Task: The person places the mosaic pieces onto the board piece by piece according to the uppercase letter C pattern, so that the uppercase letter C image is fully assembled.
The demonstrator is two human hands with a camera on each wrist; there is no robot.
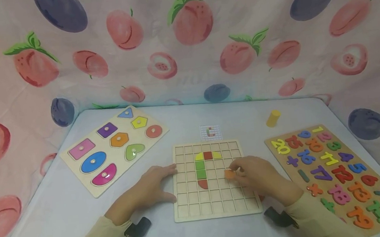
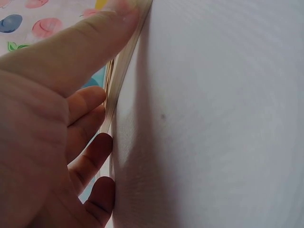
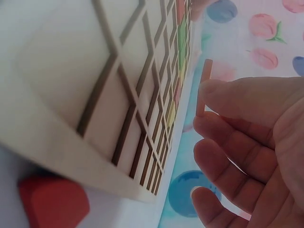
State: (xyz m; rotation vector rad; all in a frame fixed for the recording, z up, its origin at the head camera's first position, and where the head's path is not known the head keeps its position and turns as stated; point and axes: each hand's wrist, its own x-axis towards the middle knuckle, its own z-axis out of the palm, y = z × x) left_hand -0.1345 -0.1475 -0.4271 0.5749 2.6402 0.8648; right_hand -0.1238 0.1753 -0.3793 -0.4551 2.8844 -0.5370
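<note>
A wooden grid board (image 1: 219,207) lies in the middle of the table, with yellow, red and green tiles (image 1: 200,165) set in some of its squares. Between thumb and fingertips my right hand (image 1: 255,173) pinches a small orange tile (image 1: 229,173) over the board's right half; the right wrist view shows that tile (image 3: 204,88) edge-on. At the board's left edge rests my left hand (image 1: 148,189), its thumb and fingers spread along the rim. A small pattern card (image 1: 211,132) with a coloured figure lies just behind the board.
On the left is a shape puzzle (image 1: 113,145) with knobbed pieces. A number puzzle (image 1: 340,180) lies at the right, near my right forearm. Behind it stands a yellow cylinder (image 1: 273,118). A red piece (image 3: 54,202) sits beside the board's right edge. Fruit-print cloth (image 1: 185,69) hangs behind.
</note>
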